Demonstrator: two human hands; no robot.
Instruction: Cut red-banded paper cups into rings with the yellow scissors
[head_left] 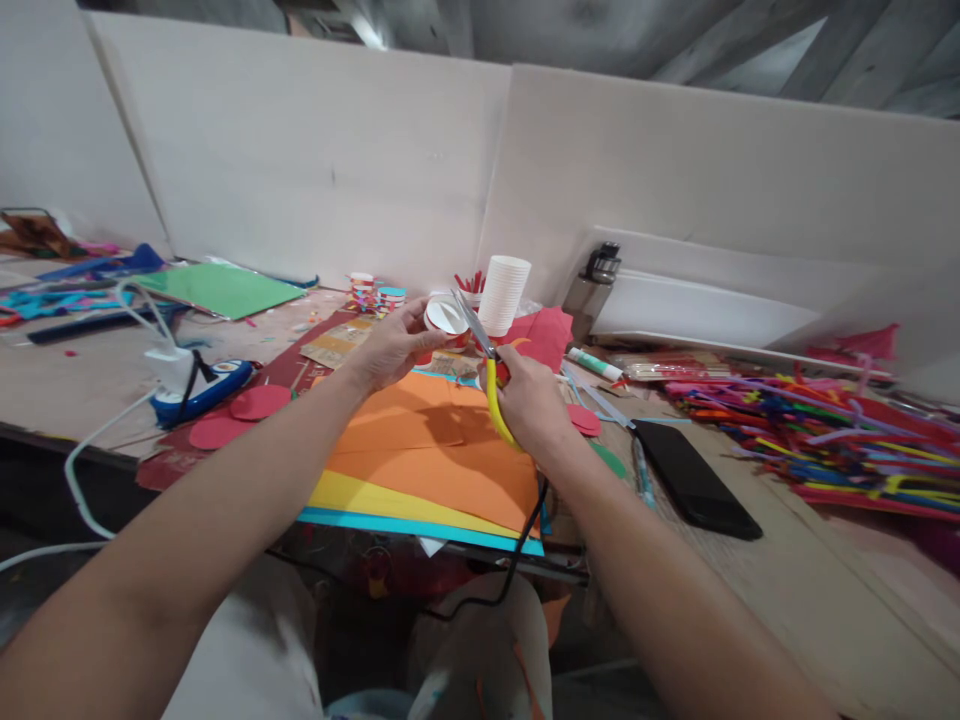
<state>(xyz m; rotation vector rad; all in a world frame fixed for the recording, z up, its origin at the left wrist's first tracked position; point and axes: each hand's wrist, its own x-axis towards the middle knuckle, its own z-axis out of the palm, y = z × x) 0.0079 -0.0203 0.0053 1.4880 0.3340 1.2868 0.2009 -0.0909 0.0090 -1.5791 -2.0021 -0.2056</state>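
My left hand (394, 345) pinches the paper cup (445, 314) between thumb and fingers, reaching in from its eight o'clock, while my right hand (532, 395) is wrapped around the yellow handles of the scissors (494, 398) from four o'clock. The blades point toward ten o'clock and overlap the cup's right side in my view; I can't tell whether they touch it or how far they're parted. What worries me is a slip: if the thin wall buckled under my pinch, the points could skid toward my left fingertips. Squeezing too hard might also crease the rim, and a wide swing could knock the stack of white cups (506, 295) at about two o'clock. The cup itself sits above the far edge of the orange sheets (420, 430), its mouth round, white inside, with red showing on the outer wall.
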